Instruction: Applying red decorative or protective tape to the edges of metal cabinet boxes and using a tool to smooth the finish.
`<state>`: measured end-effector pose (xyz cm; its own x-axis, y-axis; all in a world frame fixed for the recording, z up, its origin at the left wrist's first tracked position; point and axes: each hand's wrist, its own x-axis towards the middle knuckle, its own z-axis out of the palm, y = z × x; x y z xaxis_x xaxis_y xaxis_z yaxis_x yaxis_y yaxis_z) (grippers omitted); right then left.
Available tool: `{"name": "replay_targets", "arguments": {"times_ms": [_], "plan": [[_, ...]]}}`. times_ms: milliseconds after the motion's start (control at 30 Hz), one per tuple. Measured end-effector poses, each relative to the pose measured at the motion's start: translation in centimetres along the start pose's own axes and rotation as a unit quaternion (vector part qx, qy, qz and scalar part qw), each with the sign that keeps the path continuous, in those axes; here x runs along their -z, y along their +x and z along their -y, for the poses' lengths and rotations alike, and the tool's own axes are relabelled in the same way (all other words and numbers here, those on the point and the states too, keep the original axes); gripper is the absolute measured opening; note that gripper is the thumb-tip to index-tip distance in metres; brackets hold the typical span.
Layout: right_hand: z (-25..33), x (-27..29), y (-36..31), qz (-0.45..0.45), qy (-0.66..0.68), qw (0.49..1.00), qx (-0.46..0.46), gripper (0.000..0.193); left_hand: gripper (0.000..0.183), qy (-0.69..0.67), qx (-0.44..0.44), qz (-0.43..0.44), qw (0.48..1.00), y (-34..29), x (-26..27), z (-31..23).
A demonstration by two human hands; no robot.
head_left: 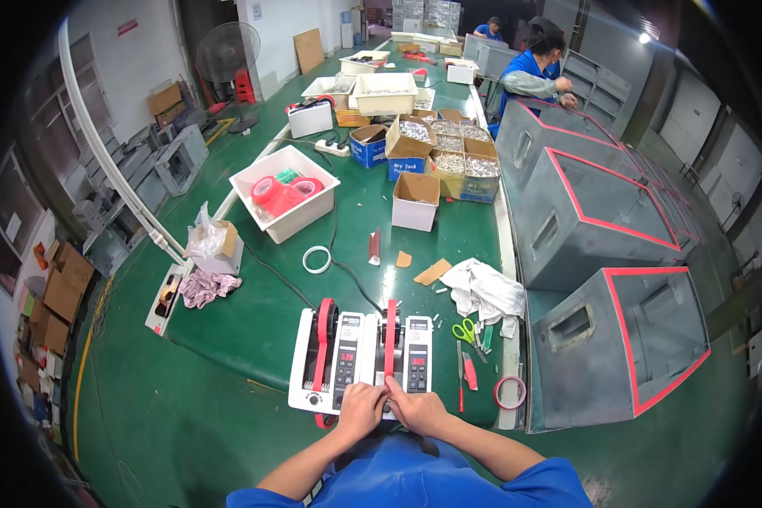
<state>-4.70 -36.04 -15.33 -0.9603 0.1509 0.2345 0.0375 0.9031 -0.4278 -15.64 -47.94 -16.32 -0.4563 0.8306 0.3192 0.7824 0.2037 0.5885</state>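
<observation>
Two white automatic tape dispensers stand side by side at the near edge of the green table. On the right dispenser (418, 339), a red tape (389, 343) runs over the roll and down to its front. There my left hand (361, 408) and my right hand (418, 412) meet, fingertips pinched together at the tape's lower end. My knuckles partly hide what lies between the fingers. The left dispenser (348, 326) also carries red tape, and a loop of it hangs below its front edge. Both dispensers have lit red displays.
Right of the dispensers lie green scissors (464, 330), a red-handled tool (461, 381), a tape roll (510, 392) and a white cloth (485, 292). Grey metal housings (580, 406) edged in red line the right side, where a person works. A white bin (267, 222) holds red tape rolls.
</observation>
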Motion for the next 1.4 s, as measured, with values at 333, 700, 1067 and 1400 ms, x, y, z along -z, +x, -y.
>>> {"name": "replay_targets", "arguments": {"times_ms": [333, 700, 1067, 1400], "plan": [[-0.6, 1.7, -2.5, -0.135, 0.157, 0.977, -0.051, 0.046, 0.009, 0.052, -0.021, 0.067, 0.996, 0.8, -1.5, -0.5], [-2.6, 4.0, -7.8, -0.133, 0.218, 0.957, -0.139, 0.043, 0.004, 0.056, -0.038, 0.007, 0.998, 1.1, -1.9, -1.6], [-3.5, 4.9, -8.2, -0.131, 0.234, 0.952, -0.148, 0.041, 0.009, 0.129, -0.025, -0.054, 0.99, 1.0, -2.3, -0.7], [-2.5, 3.5, -4.5, -0.056, 0.058, 0.996, 0.027, 0.053, 0.014, 0.069, 0.035, -0.182, 0.98, -2.7, -0.9, -0.8]]}}
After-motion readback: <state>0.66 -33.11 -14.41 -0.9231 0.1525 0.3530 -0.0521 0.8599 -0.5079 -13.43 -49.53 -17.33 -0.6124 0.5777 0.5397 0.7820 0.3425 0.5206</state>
